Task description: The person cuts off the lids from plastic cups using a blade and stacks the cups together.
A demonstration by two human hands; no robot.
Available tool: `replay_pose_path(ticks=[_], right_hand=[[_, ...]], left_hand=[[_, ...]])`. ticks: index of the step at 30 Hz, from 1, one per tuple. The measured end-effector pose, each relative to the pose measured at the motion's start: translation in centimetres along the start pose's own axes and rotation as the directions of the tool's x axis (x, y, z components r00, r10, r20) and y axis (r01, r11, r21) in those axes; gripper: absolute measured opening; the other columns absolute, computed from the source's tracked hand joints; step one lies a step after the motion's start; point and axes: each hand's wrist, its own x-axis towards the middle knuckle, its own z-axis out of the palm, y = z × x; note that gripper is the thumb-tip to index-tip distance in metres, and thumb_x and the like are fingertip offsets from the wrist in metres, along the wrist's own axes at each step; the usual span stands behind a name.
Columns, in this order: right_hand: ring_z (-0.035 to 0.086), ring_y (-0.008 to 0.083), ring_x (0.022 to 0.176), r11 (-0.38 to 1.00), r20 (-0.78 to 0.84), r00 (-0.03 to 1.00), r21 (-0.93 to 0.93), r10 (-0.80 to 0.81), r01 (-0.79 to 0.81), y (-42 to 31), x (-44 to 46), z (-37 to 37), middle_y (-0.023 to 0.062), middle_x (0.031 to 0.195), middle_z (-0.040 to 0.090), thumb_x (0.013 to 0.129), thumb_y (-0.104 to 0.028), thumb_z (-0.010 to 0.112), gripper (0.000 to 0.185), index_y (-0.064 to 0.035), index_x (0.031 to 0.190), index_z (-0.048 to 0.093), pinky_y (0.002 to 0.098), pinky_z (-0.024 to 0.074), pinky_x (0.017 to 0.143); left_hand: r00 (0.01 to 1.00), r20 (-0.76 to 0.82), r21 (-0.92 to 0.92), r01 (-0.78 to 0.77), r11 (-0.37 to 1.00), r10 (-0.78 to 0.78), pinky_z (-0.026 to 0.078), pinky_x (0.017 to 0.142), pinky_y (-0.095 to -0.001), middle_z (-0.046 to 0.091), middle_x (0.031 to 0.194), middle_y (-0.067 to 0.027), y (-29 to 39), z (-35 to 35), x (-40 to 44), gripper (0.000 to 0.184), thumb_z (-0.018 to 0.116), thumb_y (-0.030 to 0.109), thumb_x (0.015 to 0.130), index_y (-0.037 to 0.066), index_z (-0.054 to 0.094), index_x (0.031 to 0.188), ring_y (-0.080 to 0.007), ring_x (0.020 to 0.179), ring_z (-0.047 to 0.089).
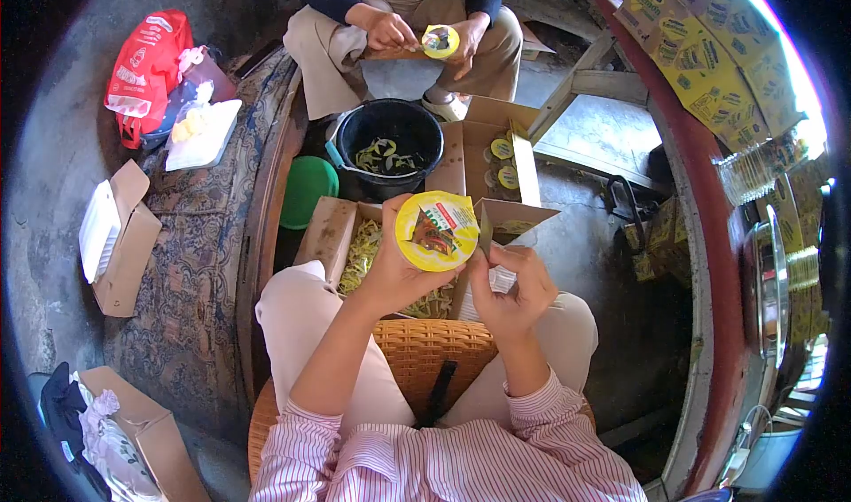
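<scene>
My left hand (396,267) is wrapped round a plastic cup with a printed yellow lid (436,231), the lid facing up toward me. Close to the cup's right side, my right hand (514,287) pinches a thin, flat, dark piece (485,228), which stands upright by the lid's edge. Whether it touches the lid I cannot tell. Below my hands, a cardboard box (323,236) holds many thin yellowish strips (362,252). Some whitish ridged material shows under my right hand.
Opposite me, a seated person's hands (394,32) hold a similar yellow-lidded cup (440,41). Between us stand a black bucket (390,139) with strips inside and an open carton (483,121) with lidded cups. A green lid (310,192) lies left; a wooden frame (612,85) stands right.
</scene>
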Motion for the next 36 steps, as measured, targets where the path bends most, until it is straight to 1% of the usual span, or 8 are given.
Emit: replay_pose_path(ticks=[2, 5, 8, 11, 20, 23, 29, 36], right_hand=[[0.059, 0.0177, 0.058, 1.0, -0.004, 1.0, -0.016, -0.005, 0.005, 0.1, -0.2, 0.1, 0.0119, 0.069, 0.06, 0.063, 0.004, 0.07, 0.017, 0.0001, 0.075, 0.059, 0.0241, 0.0447, 0.051], [0.06, 0.0192, 0.059, 0.999, -0.017, 1.0, -0.051, -0.003, 0.003, 0.0, -0.1, 0.2, 0.0126, 0.069, 0.06, 0.063, 0.004, 0.07, 0.017, 0.0004, 0.075, 0.059, 0.0248, 0.0453, 0.052], [0.06, 0.0206, 0.059, 0.995, -0.027, 1.0, -0.097, -0.014, 0.011, 0.1, -0.3, 0.2, 0.0133, 0.069, 0.06, 0.063, 0.005, 0.069, 0.017, 0.0006, 0.076, 0.059, 0.026, 0.0461, 0.053], [0.06, 0.0213, 0.059, 0.995, -0.032, 0.999, -0.102, -0.024, 0.021, -0.1, -0.1, 0.3, 0.0135, 0.069, 0.06, 0.063, 0.005, 0.069, 0.017, 0.0008, 0.076, 0.059, 0.0267, 0.0466, 0.053], [0.059, 0.0214, 0.058, 0.994, -0.037, 0.999, -0.111, -0.024, 0.02, 0.1, 0.1, 0.2, 0.0131, 0.069, 0.06, 0.061, 0.01, 0.066, 0.021, 0.001, 0.08, 0.061, 0.0265, 0.0473, 0.052], [0.059, 0.0214, 0.058, 0.994, -0.024, 1.0, -0.105, -0.017, 0.015, 0.1, 0.2, 0.0, 0.0134, 0.07, 0.06, 0.061, 0.01, 0.066, 0.022, 0.001, 0.08, 0.061, 0.0266, 0.0474, 0.053], [0.06, 0.021, 0.06, 1.0, 0.019, 1.0, -0.008, 0.023, -0.023, 0.5, 0.7, -0.5, 0.0138, 0.071, 0.061, 0.062, 0.01, 0.065, 0.021, 0.0011, 0.081, 0.061, 0.0258, 0.0481, 0.055], [0.061, 0.0198, 0.06, 0.998, 0.096, 0.995, 0.051, 0.025, -0.03, 1.3, 0.9, -1.0, 0.0132, 0.071, 0.062, 0.063, 0.009, 0.066, 0.02, 0.0007, 0.08, 0.061, 0.0252, 0.0483, 0.055]], left_hand=[[1.0, 0.008, 0.007, -0.015, 1.0, 0.015, 0.042, 0.089, -0.0298, 0.043, 0.114, -0.0132, -0.3, 0.0, 0.0, 0.074, 0.073, 0.008, 0.067, 0.004, 0.019, 0.117, -0.0188, 0.106, 0.048], [1.0, 0.004, -0.013, 0.024, 1.0, -0.024, 0.038, 0.093, -0.0323, 0.04, 0.115, -0.0117, -0.5, 0.3, -0.2, 0.078, 0.074, 0.007, 0.065, 0.005, 0.019, 0.121, -0.0195, 0.108, 0.046], [0.998, 0.016, -0.071, 0.069, 0.995, -0.068, 0.038, 0.093, -0.0329, 0.041, 0.115, -0.0118, -0.7, 0.4, -0.3, 0.078, 0.074, 0.007, 0.065, 0.006, 0.019, 0.12, -0.0201, 0.108, 0.046], [0.999, -0.003, -0.049, 0.046, 0.998, -0.046, 0.041, 0.088, -0.0305, 0.044, 0.114, -0.0138, -0.9, 0.5, -0.4, 0.077, 0.075, 0.011, 0.066, 0.003, 0.018, 0.118, -0.0194, 0.105, 0.049], [1.0, 0.019, 0.137, 0.019, 0.99, -0.022, 0.041, 0.089, -0.0303, 0.046, 0.112, -0.0133, -0.6, 0.6, -0.5, 0.08, 0.076, 0.011, 0.063, 0.003, 0.02, 0.119, -0.0194, 0.103, 0.051], [0.998, 0.043, 0.139, 0.038, 0.99, -0.044, 0.04, 0.089, -0.0301, 0.046, 0.112, -0.0132, -0.4, 0.4, -0.4, 0.081, 0.077, 0.01, 0.063, 0.003, 0.02, 0.12, -0.0192, 0.104, 0.05], [0.987, 0.101, 0.068, 0.115, 0.991, -0.122, 0.039, 0.091, -0.0298, 0.043, 0.116, -0.0131, 0.0, 0.2, -0.5, 0.081, 0.077, 0.009, 0.062, 0.005, 0.02, 0.12, -0.0183, 0.109, 0.046], [0.986, 0.157, -0.027, 0.06, 0.998, -0.055, 0.039, 0.092, -0.0299, 0.043, 0.117, -0.0113, -0.7, 0.2, -0.5, 0.08, 0.077, 0.008, 0.062, 0.005, 0.023, 0.12, -0.0182, 0.109, 0.046]])
